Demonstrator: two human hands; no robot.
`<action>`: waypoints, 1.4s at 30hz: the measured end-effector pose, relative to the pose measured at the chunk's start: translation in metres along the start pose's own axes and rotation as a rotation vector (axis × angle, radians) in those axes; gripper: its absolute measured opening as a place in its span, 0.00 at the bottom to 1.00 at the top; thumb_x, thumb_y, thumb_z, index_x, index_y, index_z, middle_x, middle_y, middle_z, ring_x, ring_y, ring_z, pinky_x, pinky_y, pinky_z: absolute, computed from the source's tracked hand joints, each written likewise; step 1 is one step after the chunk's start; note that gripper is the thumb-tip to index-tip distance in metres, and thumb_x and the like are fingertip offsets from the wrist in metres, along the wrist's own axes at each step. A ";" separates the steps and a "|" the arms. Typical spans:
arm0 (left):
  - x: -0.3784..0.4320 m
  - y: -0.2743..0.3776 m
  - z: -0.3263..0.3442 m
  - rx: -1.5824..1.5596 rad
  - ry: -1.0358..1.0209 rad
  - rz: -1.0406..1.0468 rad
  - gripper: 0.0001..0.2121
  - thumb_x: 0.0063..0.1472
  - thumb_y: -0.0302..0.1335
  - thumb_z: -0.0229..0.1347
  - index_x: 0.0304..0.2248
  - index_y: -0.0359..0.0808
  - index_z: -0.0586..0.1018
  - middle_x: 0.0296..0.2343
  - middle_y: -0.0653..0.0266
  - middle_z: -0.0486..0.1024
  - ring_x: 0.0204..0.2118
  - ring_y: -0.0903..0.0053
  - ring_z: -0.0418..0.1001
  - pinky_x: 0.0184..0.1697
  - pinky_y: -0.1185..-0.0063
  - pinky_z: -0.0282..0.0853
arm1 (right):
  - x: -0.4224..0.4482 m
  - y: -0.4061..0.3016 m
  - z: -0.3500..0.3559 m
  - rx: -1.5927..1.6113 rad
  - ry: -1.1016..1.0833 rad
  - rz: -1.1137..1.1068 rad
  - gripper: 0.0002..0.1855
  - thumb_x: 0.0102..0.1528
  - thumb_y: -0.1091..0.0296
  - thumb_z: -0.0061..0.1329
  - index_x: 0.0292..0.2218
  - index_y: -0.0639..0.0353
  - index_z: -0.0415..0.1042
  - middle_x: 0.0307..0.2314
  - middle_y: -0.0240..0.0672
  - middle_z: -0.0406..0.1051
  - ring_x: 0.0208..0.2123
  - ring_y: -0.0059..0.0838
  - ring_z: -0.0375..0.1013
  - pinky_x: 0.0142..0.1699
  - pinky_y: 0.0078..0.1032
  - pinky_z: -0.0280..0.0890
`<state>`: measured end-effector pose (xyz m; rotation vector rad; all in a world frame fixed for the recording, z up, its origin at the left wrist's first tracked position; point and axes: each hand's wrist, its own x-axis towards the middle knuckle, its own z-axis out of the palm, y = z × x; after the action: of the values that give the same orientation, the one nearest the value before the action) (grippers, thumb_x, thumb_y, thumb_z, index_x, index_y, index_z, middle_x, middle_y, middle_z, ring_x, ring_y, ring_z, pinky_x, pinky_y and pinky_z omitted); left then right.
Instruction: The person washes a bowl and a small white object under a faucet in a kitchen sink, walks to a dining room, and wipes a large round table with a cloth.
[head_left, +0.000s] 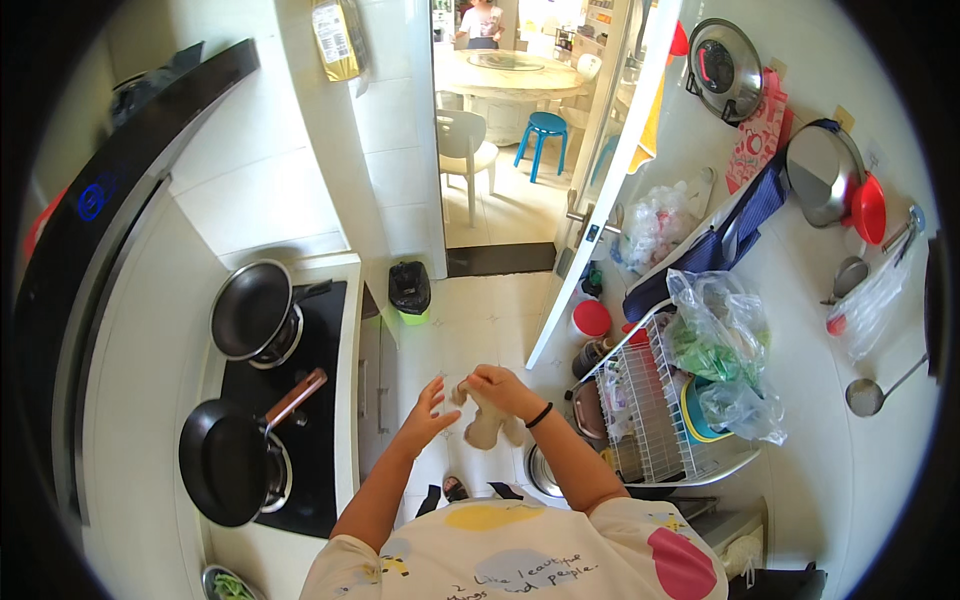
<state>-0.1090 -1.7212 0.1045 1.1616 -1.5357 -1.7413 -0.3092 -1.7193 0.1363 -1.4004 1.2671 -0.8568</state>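
Observation:
In front of my body, my right hand pinches a light brown cloth that hangs down over the floor. Just to its left is my left hand, with fingers apart and nothing in it. A dark band circles my right wrist. To the left of both hands is a black cooktop. It bears a black wok on the farther burner and a frying pan with a wooden handle on the nearer one.
A black-lined bin stands by the doorway. On the right, a white wire rack holds bagged greens, beside the half-open door. Pan lids and a ladle hang on the right wall. Beyond the doorway are a blue stool, a round table and a person.

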 end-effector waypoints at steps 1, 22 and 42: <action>0.019 0.008 -0.004 0.138 -0.027 0.092 0.39 0.46 0.38 0.59 0.54 0.37 0.52 0.52 0.58 0.53 0.55 0.66 0.51 0.55 0.68 0.48 | 0.012 -0.012 -0.005 -0.051 -0.062 0.048 0.13 0.55 0.62 0.41 0.26 0.62 0.67 0.19 0.28 0.65 0.24 0.16 0.62 0.29 0.19 0.60; 0.448 0.093 -0.120 0.681 0.253 0.269 0.09 0.55 0.30 0.47 0.32 0.34 0.74 0.28 0.54 0.70 0.32 0.59 0.69 0.34 0.70 0.64 | 0.464 0.115 -0.212 -0.823 0.279 -0.104 0.06 0.43 0.68 0.49 0.21 0.60 0.71 0.24 0.42 0.68 0.32 0.41 0.67 0.38 0.33 0.64; 0.903 0.221 -0.021 0.303 -0.462 0.330 0.16 0.56 0.30 0.49 0.43 0.31 0.69 0.35 0.56 0.71 0.37 0.75 0.70 0.40 0.80 0.66 | 0.641 0.099 -0.551 -0.921 0.697 0.058 0.16 0.42 0.59 0.44 0.32 0.58 0.68 0.21 0.36 0.69 0.24 0.36 0.69 0.28 0.30 0.62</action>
<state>-0.5591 -2.5345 0.0936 0.5972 -2.1852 -1.6567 -0.7322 -2.4561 0.0890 -1.8009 2.4324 -0.7697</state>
